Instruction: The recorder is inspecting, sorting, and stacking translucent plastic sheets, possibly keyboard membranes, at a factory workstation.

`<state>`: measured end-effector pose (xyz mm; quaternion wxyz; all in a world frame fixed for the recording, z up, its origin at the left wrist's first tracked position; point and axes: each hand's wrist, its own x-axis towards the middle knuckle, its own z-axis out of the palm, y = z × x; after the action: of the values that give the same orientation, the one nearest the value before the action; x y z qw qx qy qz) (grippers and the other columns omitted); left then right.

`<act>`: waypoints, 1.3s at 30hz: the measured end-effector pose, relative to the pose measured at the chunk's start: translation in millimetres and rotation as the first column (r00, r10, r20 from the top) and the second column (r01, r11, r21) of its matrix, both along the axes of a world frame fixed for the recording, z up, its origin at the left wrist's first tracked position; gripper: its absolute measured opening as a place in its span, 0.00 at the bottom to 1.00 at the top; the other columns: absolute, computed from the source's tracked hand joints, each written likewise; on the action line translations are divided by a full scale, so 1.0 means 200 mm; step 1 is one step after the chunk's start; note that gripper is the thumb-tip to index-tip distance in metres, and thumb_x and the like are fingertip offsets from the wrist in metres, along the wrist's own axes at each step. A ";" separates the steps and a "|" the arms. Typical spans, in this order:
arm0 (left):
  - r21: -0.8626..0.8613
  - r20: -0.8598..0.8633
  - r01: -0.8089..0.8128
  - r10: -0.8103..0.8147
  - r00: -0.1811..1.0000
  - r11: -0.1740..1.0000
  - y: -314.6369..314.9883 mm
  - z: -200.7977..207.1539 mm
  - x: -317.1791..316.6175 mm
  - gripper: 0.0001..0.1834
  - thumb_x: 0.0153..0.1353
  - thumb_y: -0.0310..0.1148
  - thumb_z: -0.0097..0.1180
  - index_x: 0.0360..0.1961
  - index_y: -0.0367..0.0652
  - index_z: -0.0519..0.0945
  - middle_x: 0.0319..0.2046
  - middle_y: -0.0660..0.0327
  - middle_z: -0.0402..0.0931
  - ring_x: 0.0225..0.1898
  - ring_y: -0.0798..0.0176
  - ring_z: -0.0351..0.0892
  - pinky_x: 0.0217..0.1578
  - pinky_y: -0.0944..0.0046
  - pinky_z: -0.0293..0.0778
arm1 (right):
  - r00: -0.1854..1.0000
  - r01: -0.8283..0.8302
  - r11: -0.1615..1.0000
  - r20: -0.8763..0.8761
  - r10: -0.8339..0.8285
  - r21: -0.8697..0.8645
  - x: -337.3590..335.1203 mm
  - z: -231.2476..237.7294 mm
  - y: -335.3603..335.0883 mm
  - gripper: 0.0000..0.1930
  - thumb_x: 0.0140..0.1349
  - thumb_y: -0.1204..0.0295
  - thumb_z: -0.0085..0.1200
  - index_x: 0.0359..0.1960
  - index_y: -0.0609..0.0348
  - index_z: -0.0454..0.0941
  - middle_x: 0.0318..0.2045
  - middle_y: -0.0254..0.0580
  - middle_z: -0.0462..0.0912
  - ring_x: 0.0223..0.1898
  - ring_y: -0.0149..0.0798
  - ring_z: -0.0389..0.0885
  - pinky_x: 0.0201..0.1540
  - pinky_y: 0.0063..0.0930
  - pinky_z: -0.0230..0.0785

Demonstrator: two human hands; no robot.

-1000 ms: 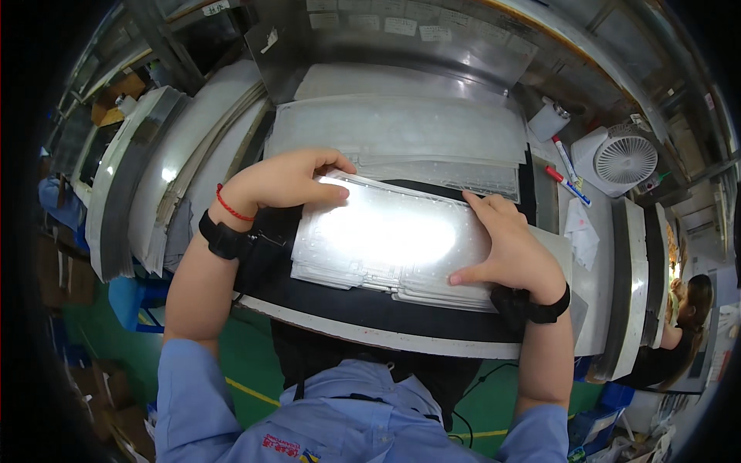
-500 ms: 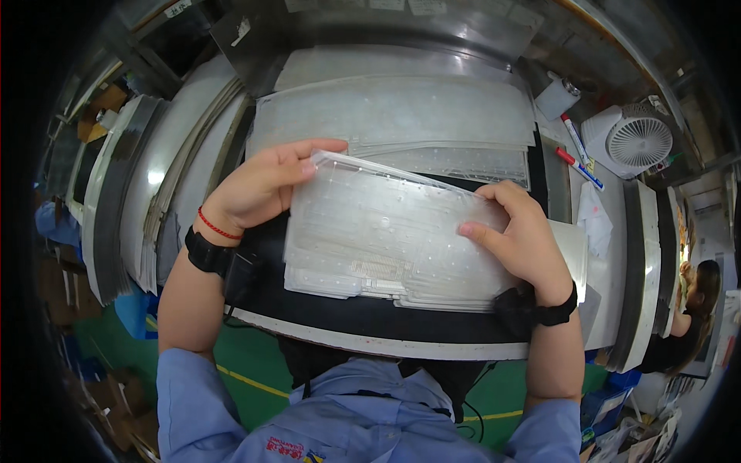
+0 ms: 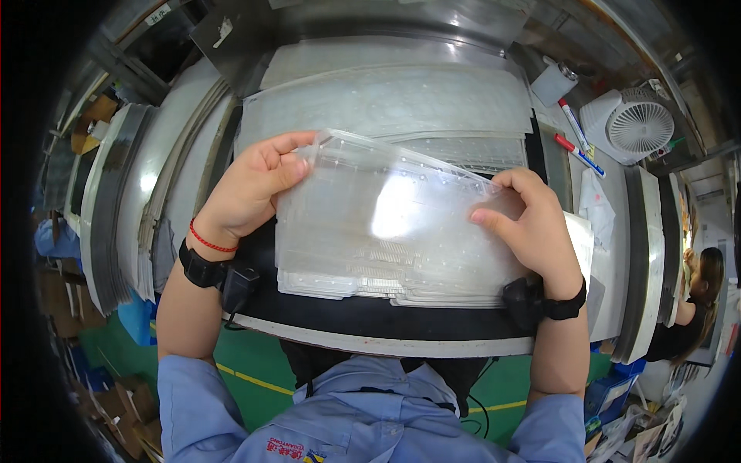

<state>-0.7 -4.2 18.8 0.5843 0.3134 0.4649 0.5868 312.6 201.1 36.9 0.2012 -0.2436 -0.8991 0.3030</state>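
Observation:
A clear plastic sheet with small dots along its upper edge is held up and tilted above the table. My left hand pinches its upper left corner between thumb and fingers. At the upper right corner my right hand grips it, thumb on the near face and fingers behind. Bright light reflects off the sheet's middle. Under it, partly seen through it, lies a stack of similar clear sheets with uneven near edges on a black mat.
Larger translucent sheets are piled at the back. More stacks stand left and right. A white fan, two markers, a small bottle and a white cloth sit at the right. A person is at far right.
Both hands have raised the sheet slightly away from the stack, and its tilt has changed so that a bright reflection now shows in its middle. The grips look the same.

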 end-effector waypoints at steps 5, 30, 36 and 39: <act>0.098 0.079 0.105 -0.113 0.990 0.990 -0.02 0.04 0.02 0.32 0.69 0.29 0.59 0.71 0.31 0.63 0.63 0.51 0.74 0.60 0.62 0.78 0.63 0.61 0.73 | 1.000 0.017 0.999 -0.003 -0.017 -0.034 0.01 0.01 0.01 0.23 0.49 0.67 0.75 0.43 0.66 0.80 0.39 0.51 0.82 0.43 0.51 0.80 0.49 0.37 0.73; -0.006 -0.148 -0.021 0.020 0.989 1.000 0.02 -0.02 0.04 0.25 0.75 0.30 0.49 0.69 0.33 0.66 0.52 0.57 0.82 0.48 0.69 0.84 0.49 0.66 0.82 | 0.999 0.024 1.000 0.039 -0.024 -0.003 0.02 -0.01 0.04 0.32 0.47 0.61 0.77 0.52 0.66 0.80 0.43 0.49 0.82 0.45 0.46 0.80 0.52 0.34 0.72; -0.047 -0.118 -0.124 0.118 0.986 0.991 0.04 -0.01 0.08 0.25 0.75 0.29 0.50 0.69 0.32 0.66 0.50 0.58 0.83 0.46 0.70 0.85 0.48 0.69 0.81 | 0.998 0.066 0.998 0.019 -0.066 -0.010 0.02 -0.02 0.04 0.27 0.46 0.63 0.77 0.42 0.65 0.78 0.38 0.42 0.79 0.41 0.41 0.78 0.48 0.31 0.70; -0.039 -0.137 -0.081 0.075 0.988 0.996 0.02 0.01 0.09 0.24 0.75 0.29 0.49 0.69 0.31 0.66 0.50 0.58 0.83 0.46 0.71 0.84 0.49 0.70 0.80 | 0.997 0.074 0.997 0.023 -0.074 0.001 0.02 -0.01 0.04 0.28 0.45 0.61 0.78 0.41 0.67 0.79 0.37 0.48 0.80 0.42 0.47 0.79 0.47 0.36 0.72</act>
<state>16.5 0.7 21.5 0.5345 0.3210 0.5284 0.5762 316.5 209.1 34.3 0.2020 -0.2803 -0.8917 0.2926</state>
